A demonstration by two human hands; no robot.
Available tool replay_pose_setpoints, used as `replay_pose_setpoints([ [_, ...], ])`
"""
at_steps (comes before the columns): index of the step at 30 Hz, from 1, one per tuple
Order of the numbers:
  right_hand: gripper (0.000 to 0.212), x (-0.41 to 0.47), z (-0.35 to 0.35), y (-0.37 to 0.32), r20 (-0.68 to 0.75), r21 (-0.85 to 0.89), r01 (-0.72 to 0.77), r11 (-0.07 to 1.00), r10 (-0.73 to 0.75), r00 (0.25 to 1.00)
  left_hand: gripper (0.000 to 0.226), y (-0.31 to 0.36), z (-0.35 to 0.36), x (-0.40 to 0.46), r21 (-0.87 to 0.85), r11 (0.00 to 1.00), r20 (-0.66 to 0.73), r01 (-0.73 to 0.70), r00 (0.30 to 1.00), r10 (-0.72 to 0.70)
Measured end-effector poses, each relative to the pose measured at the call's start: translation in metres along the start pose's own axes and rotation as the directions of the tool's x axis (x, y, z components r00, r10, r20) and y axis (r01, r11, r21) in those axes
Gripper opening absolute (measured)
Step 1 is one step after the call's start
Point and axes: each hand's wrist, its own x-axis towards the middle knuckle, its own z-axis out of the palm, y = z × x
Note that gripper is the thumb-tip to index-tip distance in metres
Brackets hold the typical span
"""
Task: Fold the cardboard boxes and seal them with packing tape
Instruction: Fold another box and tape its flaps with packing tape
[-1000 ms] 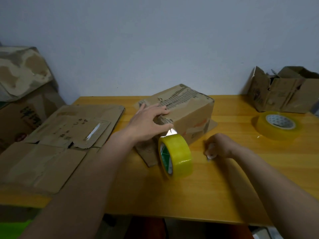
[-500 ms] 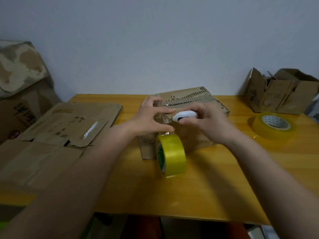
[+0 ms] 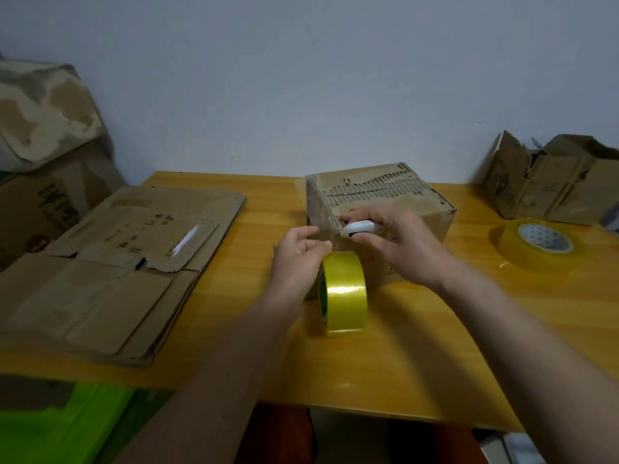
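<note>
The right hand (image 3: 398,242) grips a white cutter (image 3: 360,227) at the cardboard box (image 3: 378,199) edge. The left hand (image 3: 298,252) – fingers curled – pinches the strip above the tape roll (image 3: 345,293)

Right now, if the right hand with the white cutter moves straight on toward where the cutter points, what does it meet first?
Probably the clear tape strip stretched from the cardboard box toward the yellow roll. The right hand aims the white cutter left at it; the left hand lies just beyond. Depth is unclear.

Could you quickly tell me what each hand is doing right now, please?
Left hand: grip closed, pinching the tape strip above the yellow tape roll.
Right hand: grip closed on the white cutter.
</note>
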Motion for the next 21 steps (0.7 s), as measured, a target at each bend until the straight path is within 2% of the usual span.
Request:
replay_pose_setpoints([
  [4,0.031,-0.002,0.001,0.000,0.017,-0.103,0.062,0.993,-0.061,0.998,0.003,-0.003,0.003,-0.004,0.040,0.998,-0.036,-0.052,0.998,0.053],
  [11,0.023,-0.004,0.007,0.002,0.042,-0.268,0.243,0.932,-0.240,0.970,0.014,-0.006,0.010,-0.006,0.098,0.986,-0.077,-0.137,0.986,0.145],
  [21,0.030,-0.011,0.010,0.006,0.045,-0.428,0.289,0.856,-0.299,0.953,0.010,-0.001,0.012,-0.008,0.024,0.996,-0.133,-0.083,0.987,0.086],
])
